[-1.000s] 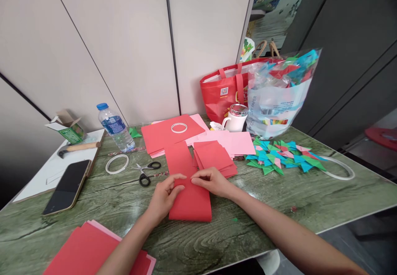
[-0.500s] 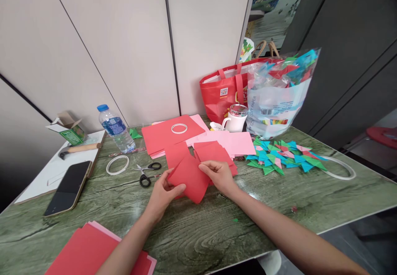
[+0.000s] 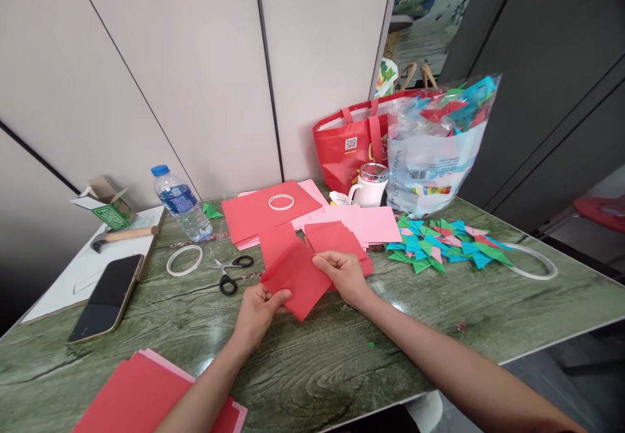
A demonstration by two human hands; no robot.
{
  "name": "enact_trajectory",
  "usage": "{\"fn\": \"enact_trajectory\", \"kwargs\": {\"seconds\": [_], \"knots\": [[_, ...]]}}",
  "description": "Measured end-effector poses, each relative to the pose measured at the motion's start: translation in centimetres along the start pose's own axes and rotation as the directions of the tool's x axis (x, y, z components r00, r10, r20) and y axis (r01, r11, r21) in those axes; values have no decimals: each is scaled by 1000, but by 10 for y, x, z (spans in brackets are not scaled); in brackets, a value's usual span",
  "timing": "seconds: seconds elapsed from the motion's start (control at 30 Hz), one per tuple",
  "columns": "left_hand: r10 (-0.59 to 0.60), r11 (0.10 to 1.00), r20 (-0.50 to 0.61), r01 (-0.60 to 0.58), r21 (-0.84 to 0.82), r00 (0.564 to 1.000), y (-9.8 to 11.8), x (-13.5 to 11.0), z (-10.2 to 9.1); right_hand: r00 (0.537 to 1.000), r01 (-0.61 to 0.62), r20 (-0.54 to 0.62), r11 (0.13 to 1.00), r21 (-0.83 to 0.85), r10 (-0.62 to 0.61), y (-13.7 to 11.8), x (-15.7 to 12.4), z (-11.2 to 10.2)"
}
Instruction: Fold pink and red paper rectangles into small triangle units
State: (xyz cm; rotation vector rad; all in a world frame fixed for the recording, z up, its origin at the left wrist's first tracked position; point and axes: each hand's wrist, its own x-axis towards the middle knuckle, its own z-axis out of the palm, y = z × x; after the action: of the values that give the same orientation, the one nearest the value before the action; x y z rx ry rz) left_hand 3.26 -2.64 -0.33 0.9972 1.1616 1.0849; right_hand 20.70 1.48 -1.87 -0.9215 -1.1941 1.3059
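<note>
A square of red paper (image 3: 301, 282) is held up between both hands, tilted over the table, with its upper left edge curling. My left hand (image 3: 261, 309) pinches its left side, thumb on top and fingers underneath. At the right corner, my right hand (image 3: 344, 273) grips it between thumb and fingertips. Just behind lie more red sheets, one stack (image 3: 336, 241) to the right and one piece (image 3: 276, 241) to the left. Black-handled scissors (image 3: 228, 275) rest open on the table left of my left hand.
Pink paper (image 3: 375, 223), a red stack (image 3: 258, 215), a white mug (image 3: 370, 189) and folded paper pieces (image 3: 434, 244) lie behind and right. A water bottle (image 3: 183, 205), tape ring (image 3: 184, 260), phone (image 3: 106, 297) and hammer (image 3: 124, 234) are left. More red paper (image 3: 131, 394) is near the front edge.
The red paper has turned slightly and its upper left edge now curls up more. My left hand has shifted slightly at its grip; the right hand keeps its pinch.
</note>
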Motion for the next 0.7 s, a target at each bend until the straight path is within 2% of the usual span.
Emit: {"fn": "enact_trajectory", "kwargs": {"seconds": [0.17, 0.37, 0.7], "knots": [[41, 997, -11, -40, 71, 999, 4, -1, -3, 1000, -18, -12, 999, 43, 18, 1, 2, -2], [96, 995, 36, -97, 28, 995, 11, 0, -8, 999, -36, -28, 997, 62, 38, 0, 4, -5], [139, 990, -27, -139, 7, 990, 7, 0, -8, 1000, -8, -15, 1000, 15, 9, -1, 4, -4]]}}
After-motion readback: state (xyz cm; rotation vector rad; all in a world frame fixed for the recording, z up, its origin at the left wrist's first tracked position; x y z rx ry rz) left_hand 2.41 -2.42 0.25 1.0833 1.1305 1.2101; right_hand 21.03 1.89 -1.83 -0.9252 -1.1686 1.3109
